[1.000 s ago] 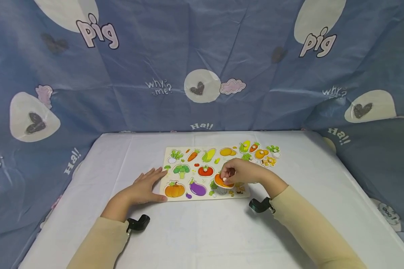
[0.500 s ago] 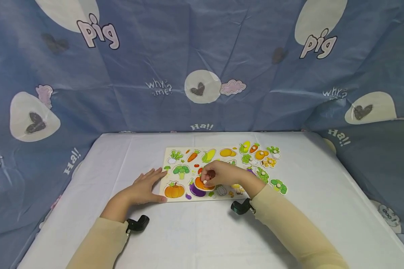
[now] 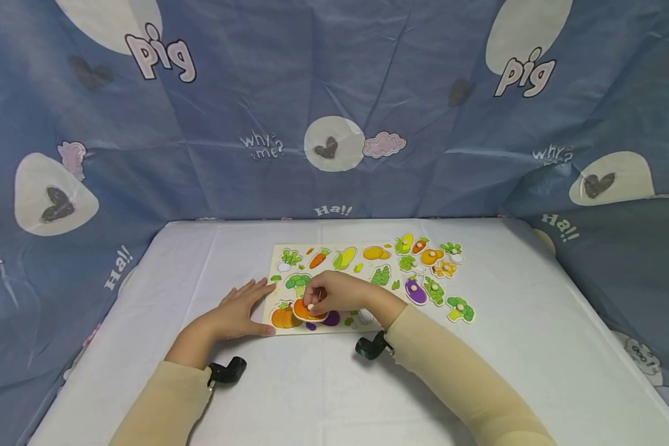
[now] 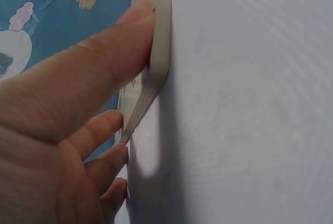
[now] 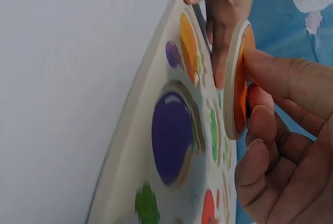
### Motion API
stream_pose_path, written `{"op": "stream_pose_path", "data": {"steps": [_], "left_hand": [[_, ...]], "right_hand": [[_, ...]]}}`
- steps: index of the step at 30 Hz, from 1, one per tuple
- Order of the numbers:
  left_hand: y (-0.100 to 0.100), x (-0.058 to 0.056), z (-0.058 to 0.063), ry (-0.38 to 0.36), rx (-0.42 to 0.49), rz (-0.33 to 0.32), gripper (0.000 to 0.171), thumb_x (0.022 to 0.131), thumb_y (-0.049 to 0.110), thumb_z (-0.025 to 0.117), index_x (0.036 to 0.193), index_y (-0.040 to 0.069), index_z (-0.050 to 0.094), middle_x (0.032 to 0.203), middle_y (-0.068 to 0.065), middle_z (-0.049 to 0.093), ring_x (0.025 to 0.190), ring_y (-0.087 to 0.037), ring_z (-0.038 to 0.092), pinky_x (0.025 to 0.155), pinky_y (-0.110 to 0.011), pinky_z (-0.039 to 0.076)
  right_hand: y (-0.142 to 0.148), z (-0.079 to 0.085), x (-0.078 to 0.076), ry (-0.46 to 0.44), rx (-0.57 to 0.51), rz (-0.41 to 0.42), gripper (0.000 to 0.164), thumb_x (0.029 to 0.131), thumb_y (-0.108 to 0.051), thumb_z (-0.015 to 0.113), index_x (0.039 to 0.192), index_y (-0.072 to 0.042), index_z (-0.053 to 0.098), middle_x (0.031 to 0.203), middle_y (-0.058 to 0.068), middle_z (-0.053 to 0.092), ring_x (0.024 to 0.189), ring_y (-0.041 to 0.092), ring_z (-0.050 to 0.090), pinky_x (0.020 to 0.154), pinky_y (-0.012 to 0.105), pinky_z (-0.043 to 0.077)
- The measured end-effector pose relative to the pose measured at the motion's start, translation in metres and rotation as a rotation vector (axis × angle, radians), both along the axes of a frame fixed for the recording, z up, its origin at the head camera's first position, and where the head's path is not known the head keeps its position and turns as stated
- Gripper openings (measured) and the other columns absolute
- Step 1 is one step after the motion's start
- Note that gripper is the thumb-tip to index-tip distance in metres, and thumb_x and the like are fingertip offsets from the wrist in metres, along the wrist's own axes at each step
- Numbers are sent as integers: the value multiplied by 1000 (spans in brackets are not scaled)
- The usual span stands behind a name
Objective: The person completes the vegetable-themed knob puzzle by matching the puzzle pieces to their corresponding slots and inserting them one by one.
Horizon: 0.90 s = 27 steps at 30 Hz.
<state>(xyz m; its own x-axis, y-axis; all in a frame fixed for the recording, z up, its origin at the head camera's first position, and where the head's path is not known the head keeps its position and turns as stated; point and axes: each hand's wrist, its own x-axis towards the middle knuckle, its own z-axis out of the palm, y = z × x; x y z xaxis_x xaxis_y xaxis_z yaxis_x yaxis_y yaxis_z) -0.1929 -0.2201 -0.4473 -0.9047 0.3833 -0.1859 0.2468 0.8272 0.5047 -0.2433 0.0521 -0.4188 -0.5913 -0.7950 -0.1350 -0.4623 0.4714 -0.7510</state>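
Observation:
My right hand (image 3: 334,292) pinches the small white knob of an orange pumpkin puzzle piece (image 5: 240,86). That piece hovers just over the vegetable puzzle board (image 3: 312,330), between the printed pumpkin slot (image 3: 283,318) and the purple eggplant slot (image 5: 171,138). In the right wrist view a gap shows between piece and board. Fingers spread, my left hand (image 3: 235,313) rests at the board's left edge. Its thumb (image 4: 104,62) lies on the near left corner, and the other fingertips touch the side edge. The tomato area of the board is hidden behind my right hand.
Several knobbed pieces lie right of and at the board's right end: a corn (image 3: 404,243), a carrot (image 3: 420,246), a potato (image 3: 432,257), an eggplant (image 3: 415,291) and a broccoli (image 3: 460,309). A white cloth covers the table (image 3: 290,390); a blue printed curtain (image 3: 334,74) stands behind.
My right hand has carried the pumpkin piece leftward across the board, from its right part past the eggplant to beside the pumpkin slot. My left hand has stayed in place.

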Motion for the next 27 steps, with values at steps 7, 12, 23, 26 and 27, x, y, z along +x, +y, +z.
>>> {"op": "stream_pose_path", "data": {"steps": [7,12,23,26,27], "left_hand": [[-1,-1,0,7,-1,-10,101,75,52,82,154,7,37,162,-22,23,150,-45,13,119,-65,5],[-2,0,0,9,1,-15,102,75,54,82,154,7,38,162,-22,24,149,-46,14,118,-66,6],[-2,-1,-1,6,6,-20,102,75,53,82,154,8,37,162,-23,23,149,-46,12,118,-67,3],[-2,-1,-1,11,8,-21,102,75,54,82,154,7,37,162,-23,23,149,-47,13,118,-67,3],[-2,-2,-1,12,8,-21,102,75,54,82,154,7,38,162,-23,23,149,-47,13,118,-67,3]], "right_hand": [[-18,-8,-1,1,20,-12,12,87,-10,78,92,-18,70,80,-6,61,74,7,55,70,19,50],[-26,-11,0,-5,13,-26,11,87,-10,78,93,-16,70,82,-5,61,75,7,56,72,19,50],[-44,-17,4,28,12,-55,10,87,-9,78,91,-14,70,80,-7,61,75,5,54,71,16,48],[-47,-18,6,16,16,-62,10,87,-9,78,90,-14,70,79,-7,62,73,4,54,70,15,47],[-48,-19,6,12,18,-67,10,87,-9,79,89,-14,70,78,-6,62,73,4,54,69,15,47]]}}
